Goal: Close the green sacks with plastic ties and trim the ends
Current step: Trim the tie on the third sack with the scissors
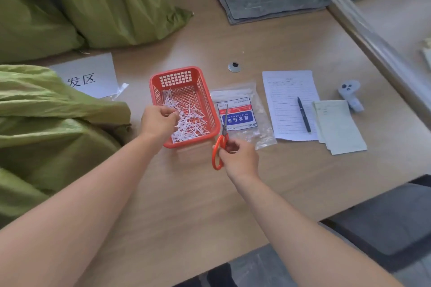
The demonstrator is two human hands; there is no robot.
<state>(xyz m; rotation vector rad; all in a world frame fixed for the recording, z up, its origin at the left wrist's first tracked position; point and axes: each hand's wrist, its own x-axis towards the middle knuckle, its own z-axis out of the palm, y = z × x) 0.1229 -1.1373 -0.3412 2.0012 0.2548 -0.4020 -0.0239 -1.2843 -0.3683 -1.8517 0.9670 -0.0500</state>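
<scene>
Reaching into the red basket point(174, 70), the left hand point(159, 121) curls its fingers among white tie offcuts point(190, 121), though whether it pinches any cannot be told; the right hand point(240, 158) grips orange-handled scissors point(220, 147), blades closed over the packet of ties point(242, 114) on the table point(186, 193); green sacks point(58, 121) lie at the left

Bare worktop point(186, 193) near front edge; green sacks point(46, 123) crowd left, red basket point(186, 91) and papers point(291, 105) block middle.
</scene>
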